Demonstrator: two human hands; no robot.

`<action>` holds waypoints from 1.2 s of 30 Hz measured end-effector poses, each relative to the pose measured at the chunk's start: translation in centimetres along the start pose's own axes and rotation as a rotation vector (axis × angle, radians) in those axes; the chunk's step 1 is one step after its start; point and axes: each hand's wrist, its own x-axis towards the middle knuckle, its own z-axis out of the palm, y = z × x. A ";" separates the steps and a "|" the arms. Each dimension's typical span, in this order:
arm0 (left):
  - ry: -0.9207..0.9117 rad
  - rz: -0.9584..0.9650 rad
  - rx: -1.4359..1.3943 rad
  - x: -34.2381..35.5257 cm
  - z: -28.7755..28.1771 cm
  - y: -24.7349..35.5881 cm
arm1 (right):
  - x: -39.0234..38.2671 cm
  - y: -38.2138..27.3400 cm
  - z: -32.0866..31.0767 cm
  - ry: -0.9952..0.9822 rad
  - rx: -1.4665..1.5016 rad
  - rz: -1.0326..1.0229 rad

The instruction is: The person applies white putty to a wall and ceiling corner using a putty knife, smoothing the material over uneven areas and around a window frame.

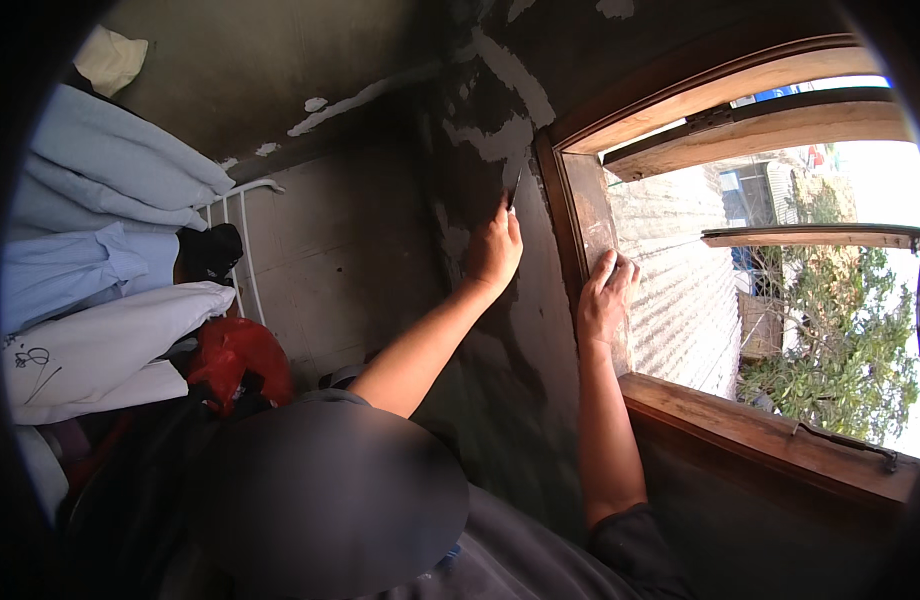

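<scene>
My left hand (494, 250) is closed around a putty knife (517, 188), seen nearly edge-on, with a dark handle and a thin blade. Its blade points up against the wall, at a pale grey patch (535, 215) that runs down beside the window. To the right, my right hand (606, 300) grips the inner side of the brown wooden window frame (587, 205), fingers bent. A dark spot shows between those fingers; I cannot make out what it is.
Pale clothes (100, 270) hang on a white metal rack (248, 245) at the left, with a red cloth (242, 360) below them. Wooden window bars (770, 130) stick out at the right. Beyond the opening are a corrugated roof (680, 290) and a tree (830, 340).
</scene>
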 end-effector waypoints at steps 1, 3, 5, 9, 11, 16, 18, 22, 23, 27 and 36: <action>0.042 0.023 -0.006 0.7 -0.4 0.5 | 0.0 -0.2 0.2 0.036 -0.016 0.028; 0.123 0.078 0.021 2.2 -1.1 1.7 | 0.2 -0.7 -0.3 -0.018 0.007 0.048; 0.184 0.129 0.013 4.5 -0.9 2.3 | 0.4 -0.8 -0.4 -0.042 0.006 0.040; 0.196 0.082 0.067 7.3 0.5 3.3 | 0.4 -1.4 -0.6 -0.072 0.027 0.037; 0.181 0.051 0.068 8.2 1.8 3.0 | 0.5 -1.7 -0.3 -0.056 0.003 -0.004; 0.040 0.044 -0.121 6.5 3.0 2.4 | 0.6 -2.0 -0.5 -0.090 -0.036 0.014; 0.076 0.031 -0.171 6.7 3.8 1.9 | 0.6 -1.6 -0.3 -0.097 -0.081 0.020; 0.023 -0.017 -0.160 8.4 4.2 0.5 | 0.6 -1.5 0.1 -0.105 -0.132 0.012; 0.034 -0.001 -0.135 8.3 4.3 0.4 | 0.6 -1.5 0.2 -0.108 -0.144 0.006; 0.041 -0.001 -0.123 8.9 4.9 0.3 | 0.8 -2.0 0.5 -0.123 -0.181 0.027; 0.209 0.016 -0.226 20.1 9.7 -6.5 | 1.3 -2.8 0.7 -0.185 -0.232 0.027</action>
